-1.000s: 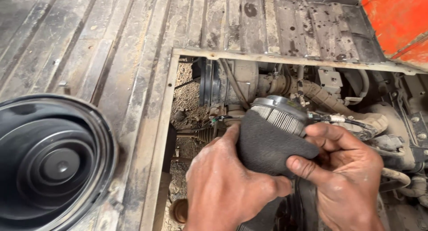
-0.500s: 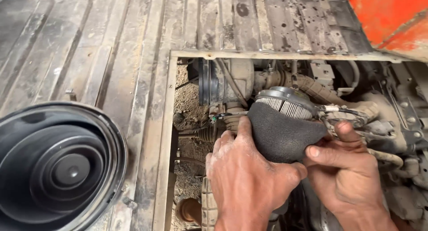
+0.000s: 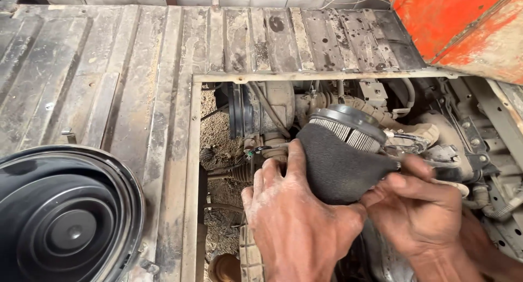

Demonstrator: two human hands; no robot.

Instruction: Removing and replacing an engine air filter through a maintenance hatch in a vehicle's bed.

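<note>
Black foam wraps the cylindrical air filter, which sits over the open engine bay, held between both hands just above the hoses and metal parts. The left hand is closed around the near side of the sleeve, its fingers curled over the foam and reaching up toward the ribbed pleats at the rim. The right hand pinches the sleeve's far edge between thumb and forefinger, the fingers nearly shut on a fold of foam.

By its look the filter should be light, with a stiff core and hard dark end cap under a soft, yielding cover. The foam looks dusty and grippy rather than slippery, but the paper pleats would likely crush or tear if squeezed. The safest hold seems to be around the body with a flat palm, or at the rigid end cap beyond the fingertips, pulling the sleeve only by its edge.

Left of the fingers, well apart, a round black housing cover lies on the rusty ribbed metal floor. An orange panel shows past the bay, up and to the right of the hands.

Compared with half a second earlier, the filter has hardly moved; the left hand has crept a little higher on the sleeve, the right hand's pinch sits closer to the rim, and the view has shifted slightly.
</note>
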